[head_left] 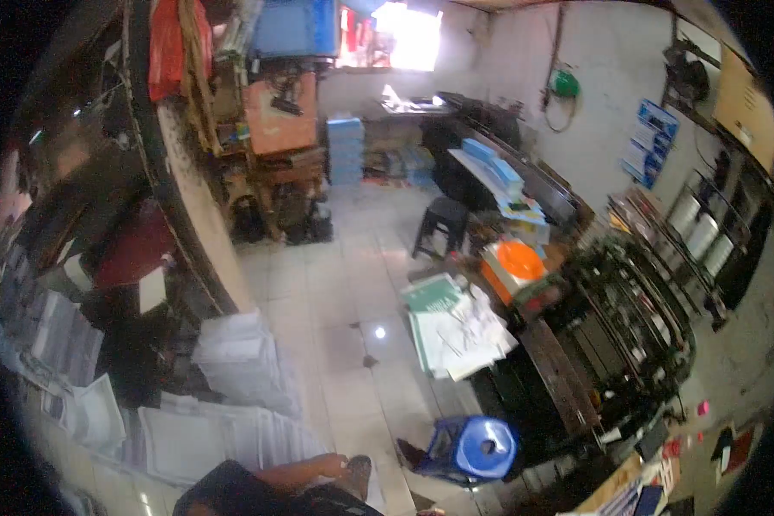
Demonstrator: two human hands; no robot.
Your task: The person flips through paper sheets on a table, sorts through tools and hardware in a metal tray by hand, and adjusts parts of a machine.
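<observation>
My left hand (334, 466) reaches in from the bottom edge, below a dark sleeve (224, 490). Its fingers are blurred, so their pose and anything in them cannot be made out. Just past the fingertips is a dark rounded shape (359, 471), perhaps a sandal on a foot. A small patch at the bottom edge may be part of my right hand (430, 512); its fingers are hidden. Stacks of white paper (185, 443) stand on the floor left of my left hand. To the right is a blue plastic stool (488, 447).
A dark machine (602, 344) fills the right side, with loose sheets (460, 331) and an orange round item (519, 258) beside it. A black stool (443, 225) stands farther back. Blue stacks (345, 153) stand by the back wall. A post (185, 172) borders the tiled floor (318, 301).
</observation>
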